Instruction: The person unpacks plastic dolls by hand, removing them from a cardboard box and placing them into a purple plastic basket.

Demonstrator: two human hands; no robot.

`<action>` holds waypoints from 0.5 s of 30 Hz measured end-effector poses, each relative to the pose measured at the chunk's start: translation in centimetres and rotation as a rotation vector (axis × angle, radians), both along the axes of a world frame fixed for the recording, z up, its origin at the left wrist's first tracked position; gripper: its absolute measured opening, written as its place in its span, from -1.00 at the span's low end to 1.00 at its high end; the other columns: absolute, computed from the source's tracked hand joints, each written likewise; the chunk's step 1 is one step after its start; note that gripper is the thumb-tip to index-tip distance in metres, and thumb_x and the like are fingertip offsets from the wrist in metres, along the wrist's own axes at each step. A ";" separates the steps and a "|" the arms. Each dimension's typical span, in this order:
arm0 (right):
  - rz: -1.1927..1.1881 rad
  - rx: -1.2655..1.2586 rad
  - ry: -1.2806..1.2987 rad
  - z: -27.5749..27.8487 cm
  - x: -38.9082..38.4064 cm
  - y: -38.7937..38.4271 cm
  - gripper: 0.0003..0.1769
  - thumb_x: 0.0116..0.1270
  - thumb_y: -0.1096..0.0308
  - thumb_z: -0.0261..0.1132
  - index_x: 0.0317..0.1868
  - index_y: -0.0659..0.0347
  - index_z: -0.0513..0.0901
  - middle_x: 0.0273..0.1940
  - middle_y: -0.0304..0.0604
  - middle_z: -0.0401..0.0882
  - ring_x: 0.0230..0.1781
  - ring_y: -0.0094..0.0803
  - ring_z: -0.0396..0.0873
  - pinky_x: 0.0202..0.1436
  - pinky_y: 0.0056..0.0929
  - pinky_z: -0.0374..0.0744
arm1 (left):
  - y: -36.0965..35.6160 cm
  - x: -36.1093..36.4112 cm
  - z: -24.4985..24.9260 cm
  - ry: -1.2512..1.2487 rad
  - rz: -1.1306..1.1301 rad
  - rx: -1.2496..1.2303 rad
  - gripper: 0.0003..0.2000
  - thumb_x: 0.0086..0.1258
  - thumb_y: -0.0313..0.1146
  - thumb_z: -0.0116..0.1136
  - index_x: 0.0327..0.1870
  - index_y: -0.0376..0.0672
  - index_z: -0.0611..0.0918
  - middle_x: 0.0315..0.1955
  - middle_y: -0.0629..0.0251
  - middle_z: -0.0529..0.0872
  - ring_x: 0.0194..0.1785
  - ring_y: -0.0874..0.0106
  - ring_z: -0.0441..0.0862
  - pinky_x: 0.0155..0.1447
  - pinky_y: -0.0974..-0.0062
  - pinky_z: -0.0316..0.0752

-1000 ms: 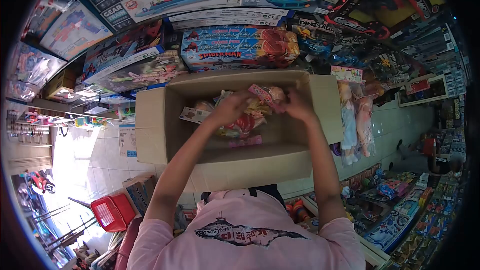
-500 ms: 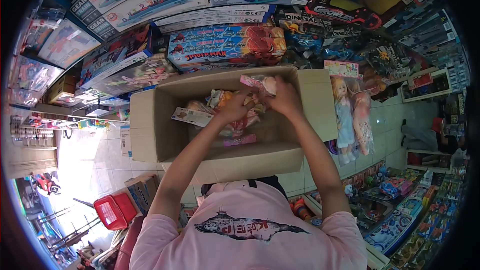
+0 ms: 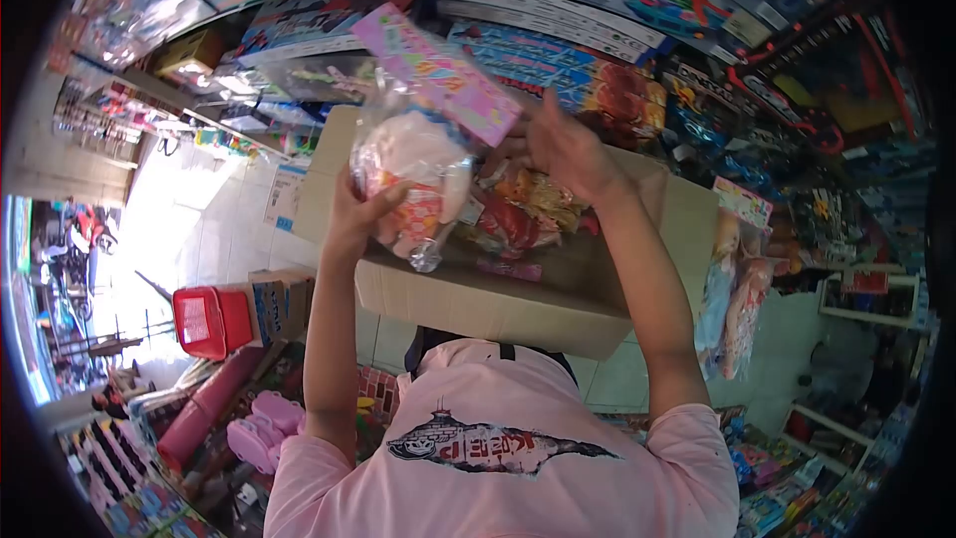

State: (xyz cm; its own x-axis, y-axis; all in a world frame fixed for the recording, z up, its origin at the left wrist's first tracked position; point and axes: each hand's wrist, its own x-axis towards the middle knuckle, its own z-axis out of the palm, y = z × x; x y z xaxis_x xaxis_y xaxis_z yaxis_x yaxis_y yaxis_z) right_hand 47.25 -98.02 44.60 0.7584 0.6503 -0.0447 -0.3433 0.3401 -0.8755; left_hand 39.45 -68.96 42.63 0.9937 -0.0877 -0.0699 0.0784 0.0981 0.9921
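My left hand (image 3: 360, 217) grips a clear plastic bag with what looks like a doll (image 3: 423, 164) inside, pale with a red-orange patterned part. A pink printed header card (image 3: 438, 72) tops the bag and slants to the right. Close to the card's lower right end, my right hand (image 3: 580, 157) is held with its fingers apart and holds nothing; some fingertips are blurred. Below both hands is an open cardboard box (image 3: 488, 307). More bagged toys (image 3: 523, 209) in red and yellow wrapping lie inside it, partly hidden by the raised bag.
Boxed toys, among them a blue digital gun box (image 3: 538, 60), are stacked behind the carton. Bagged dolls (image 3: 742, 289) hang or lie by its right side. A red basket (image 3: 211, 322) stands at lower left, near pink plastic items (image 3: 264, 430).
The bagged doll has come up out of the box in my left hand, moving left and towards the camera. My right hand has opened. The view has shifted.
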 end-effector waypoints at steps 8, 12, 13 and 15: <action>0.409 -1.433 -0.514 -19.1 -1.4 6.3 -0.30 0.12 0.09 0.44 0.14 0.46 0.54 -0.04 0.28 0.65 0.01 0.09 0.68 0.05 -0.12 0.67 | 5.9 -9.6 -4.2 0.100 0.606 -0.079 -0.44 0.33 -0.41 0.38 0.30 -0.34 0.41 0.11 0.18 0.61 0.12 0.44 0.61 0.21 0.45 0.51; 0.257 -1.485 -0.606 -24.3 -4.6 6.0 -0.26 0.14 0.08 0.47 0.17 0.47 0.48 0.01 0.31 0.61 0.03 0.05 0.67 0.06 -0.10 0.68 | 5.2 -12.3 -5.9 0.119 0.662 -0.067 -0.47 0.35 -0.41 0.36 0.29 -0.33 0.43 0.10 0.19 0.62 0.11 0.46 0.60 0.21 0.46 0.50; 0.220 -1.571 -0.685 -24.5 -5.2 6.0 -0.27 0.21 0.12 0.41 0.23 0.46 0.41 0.05 0.26 0.60 0.03 0.02 0.68 0.08 -0.11 0.67 | 4.8 -12.8 -6.1 0.123 0.663 -0.073 -0.47 0.35 -0.41 0.36 0.29 -0.33 0.43 0.10 0.19 0.62 0.11 0.46 0.60 0.21 0.46 0.50; 0.179 -1.661 -0.765 -25.0 -5.4 5.5 -0.28 0.27 0.16 0.36 0.29 0.46 0.35 0.08 0.21 0.60 0.03 -0.02 0.68 0.10 -0.11 0.66 | 4.1 -13.4 -6.0 0.113 0.669 -0.006 -0.49 0.37 -0.43 0.35 0.28 -0.33 0.43 0.09 0.19 0.62 0.10 0.47 0.61 0.20 0.46 0.51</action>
